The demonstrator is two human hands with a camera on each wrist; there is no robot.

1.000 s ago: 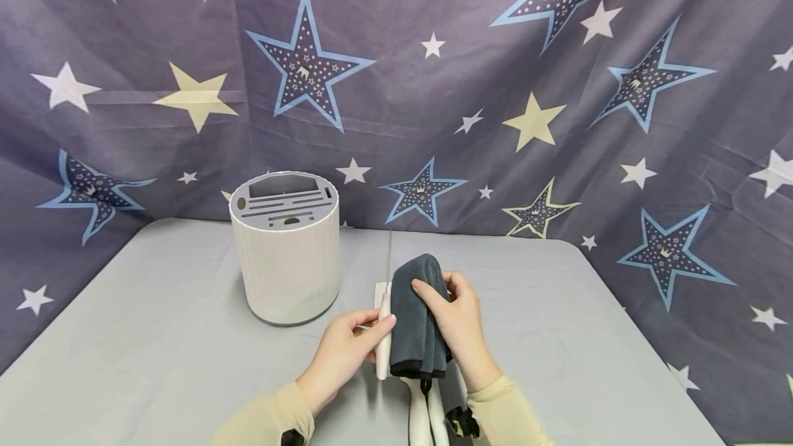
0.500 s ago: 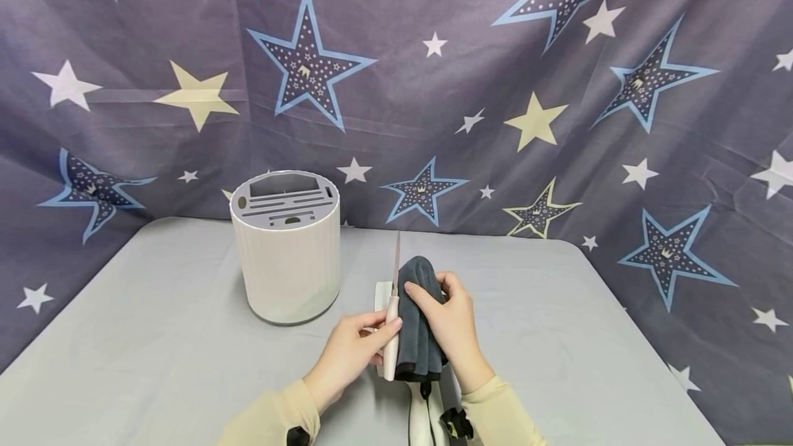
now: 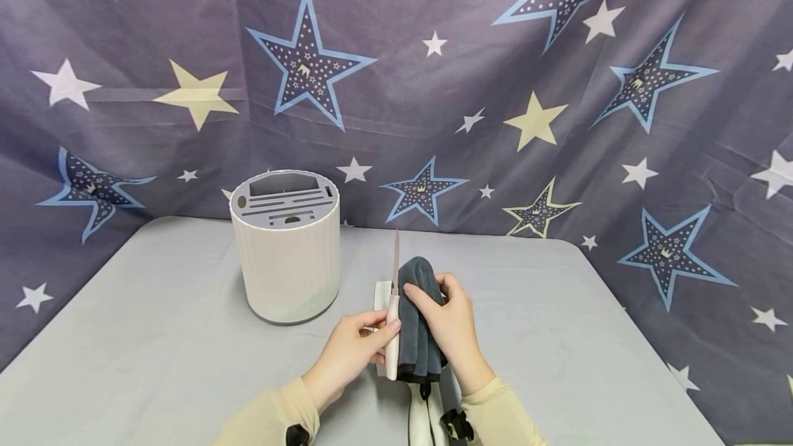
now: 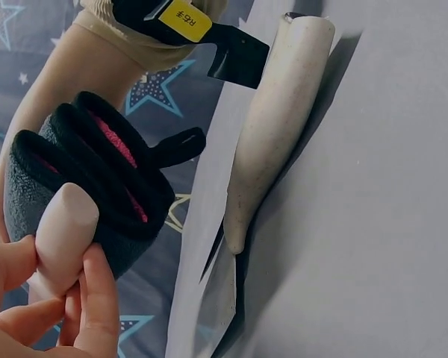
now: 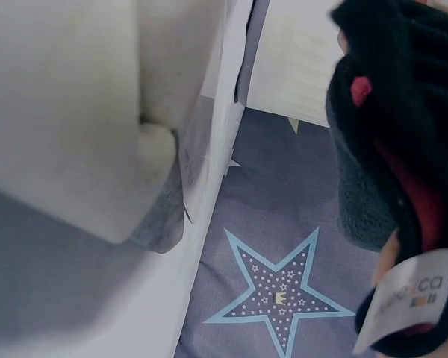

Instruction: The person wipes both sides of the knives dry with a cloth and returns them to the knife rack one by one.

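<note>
My left hand (image 3: 353, 353) holds a knife by its white handle (image 3: 393, 343), with the narrow blade (image 3: 396, 260) pointing up and away. In the left wrist view, fingers and thumb pinch that handle (image 4: 66, 231). Right beside it, my right hand (image 3: 451, 325) grips a folded dark grey cloth (image 3: 416, 322), thumb on top. The cloth (image 5: 366, 194) shows black edging, a pink inside and a white label in the right wrist view. Whether cloth and blade touch cannot be made out.
A round white knife block (image 3: 288, 260) with a slotted grey top stands to the left. More white-handled knives (image 3: 419, 418) lie on the grey table near its front, partly under the cloth. A flat white piece (image 3: 382, 291) lies behind my left hand. Star-patterned fabric (image 3: 396, 88) hangs behind.
Over the first half second the knife moved slightly right and turned, so more of its blade face shows. The cloth tilted a little. Since then, almost nothing has moved.
</note>
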